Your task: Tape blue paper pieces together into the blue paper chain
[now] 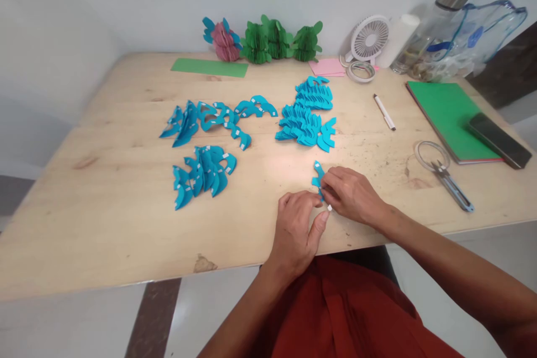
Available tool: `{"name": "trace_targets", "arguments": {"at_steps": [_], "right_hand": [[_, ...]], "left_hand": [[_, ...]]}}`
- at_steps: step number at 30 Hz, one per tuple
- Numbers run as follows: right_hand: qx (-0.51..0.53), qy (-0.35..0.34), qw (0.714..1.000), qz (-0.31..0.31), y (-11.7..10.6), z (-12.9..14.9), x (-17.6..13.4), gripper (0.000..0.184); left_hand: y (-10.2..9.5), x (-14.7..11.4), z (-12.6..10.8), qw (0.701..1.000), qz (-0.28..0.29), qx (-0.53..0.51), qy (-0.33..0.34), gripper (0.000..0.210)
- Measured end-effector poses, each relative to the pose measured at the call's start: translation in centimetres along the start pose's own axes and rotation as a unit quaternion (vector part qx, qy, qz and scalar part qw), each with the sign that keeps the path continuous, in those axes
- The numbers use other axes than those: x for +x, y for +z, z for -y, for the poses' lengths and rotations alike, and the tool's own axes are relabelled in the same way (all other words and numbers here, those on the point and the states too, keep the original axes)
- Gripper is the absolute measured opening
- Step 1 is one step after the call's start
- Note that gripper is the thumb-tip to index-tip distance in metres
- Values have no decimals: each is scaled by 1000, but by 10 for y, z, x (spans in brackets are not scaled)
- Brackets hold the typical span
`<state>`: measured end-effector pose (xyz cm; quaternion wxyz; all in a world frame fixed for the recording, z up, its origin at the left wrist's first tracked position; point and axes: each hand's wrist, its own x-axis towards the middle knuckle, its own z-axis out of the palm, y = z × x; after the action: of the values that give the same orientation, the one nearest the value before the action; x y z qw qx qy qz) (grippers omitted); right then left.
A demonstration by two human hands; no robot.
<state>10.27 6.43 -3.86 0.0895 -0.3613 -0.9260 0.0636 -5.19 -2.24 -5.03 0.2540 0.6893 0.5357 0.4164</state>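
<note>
A scalloped blue paper cutout [318,170] with small white squares on it lies near the table's front edge, partly hidden by my fingers. My right hand [350,193] is closed, its fingertips pinched together on the cutout's right side. To the lower left, my left hand [297,225] rests with its thumb spread away from bent fingers, the index fingertip at the cutout's lower end. A tiny white square [329,208], looking like tape, sits at the tip of the left thumb.
Folded blue cutouts with white squares [203,170] lie to the left; stacked blue cutouts [302,125] lie beyond my hands. At right are thread snips [453,187], a tape ring [432,155], a pen [384,112], a green book [444,117] and a phone [499,140]. Paper figures [274,39] and a fan [370,39] stand behind.
</note>
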Motion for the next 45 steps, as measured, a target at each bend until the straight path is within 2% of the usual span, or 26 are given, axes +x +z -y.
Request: {"name": "trace_targets", "arguments": {"at_steps": [16, 28, 45], "right_hand": [[-7, 13, 1000, -25, 5, 2, -3, 14], [2, 29, 999, 30, 0, 5, 2, 11], [-25, 36, 998, 48, -3, 8, 4, 11]], "left_hand": [[0, 1, -1, 1000, 9, 16, -2, 11], [1, 5, 1, 1000, 19, 21, -7, 17], [2, 7, 2, 998, 27, 53, 3, 21]]}}
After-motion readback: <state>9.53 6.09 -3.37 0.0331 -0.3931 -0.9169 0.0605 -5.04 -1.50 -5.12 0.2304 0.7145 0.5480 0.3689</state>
